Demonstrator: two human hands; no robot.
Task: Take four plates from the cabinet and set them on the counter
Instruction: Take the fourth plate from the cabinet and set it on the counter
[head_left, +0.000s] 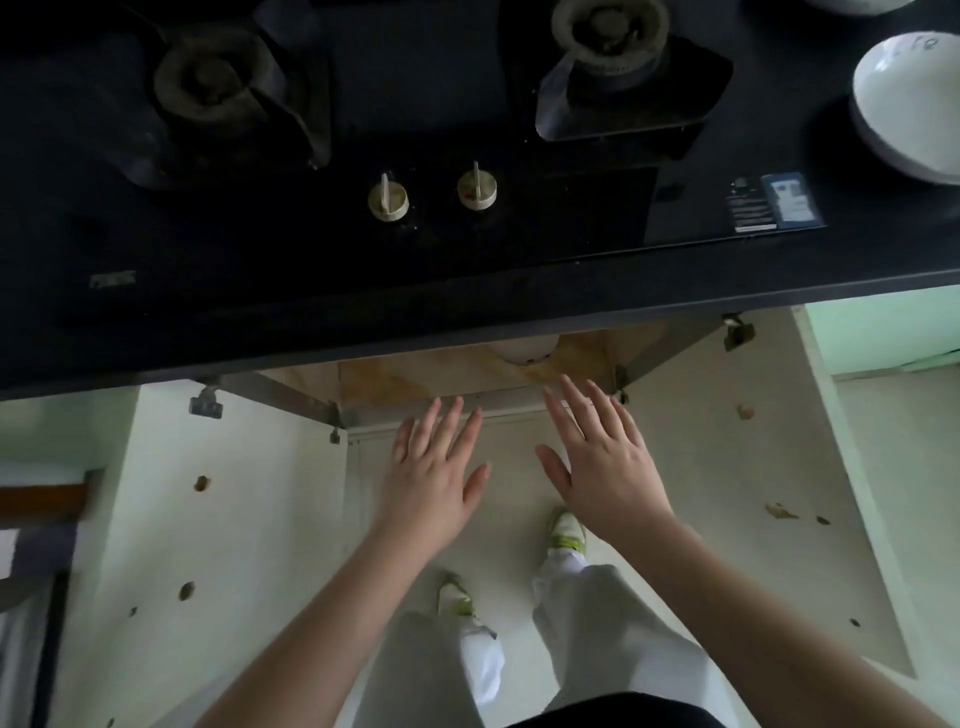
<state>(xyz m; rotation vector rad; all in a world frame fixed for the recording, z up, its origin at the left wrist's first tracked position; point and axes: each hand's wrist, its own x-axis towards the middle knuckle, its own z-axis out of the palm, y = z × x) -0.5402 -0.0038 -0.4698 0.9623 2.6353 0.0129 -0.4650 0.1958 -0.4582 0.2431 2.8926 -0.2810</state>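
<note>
Below the dark counter (467, 306) the cabinet (467, 374) stands with both doors swung wide. Just inside it, under the counter edge, the white rim of a plate (524, 349) shows; the rest is hidden. My left hand (436, 462) and my right hand (602, 457) are stretched out flat, palms down, fingers straight, in front of the cabinet opening. Both hold nothing. A white plate (904, 104) sits on the counter at the far right, and the edge of another white dish (852, 5) shows at the top right.
A black gas hob (415, 104) with two burners and two knobs fills the counter top. The left cabinet door (228, 519) and the right cabinet door (769, 467) flank my arms. My feet stand on the pale floor below.
</note>
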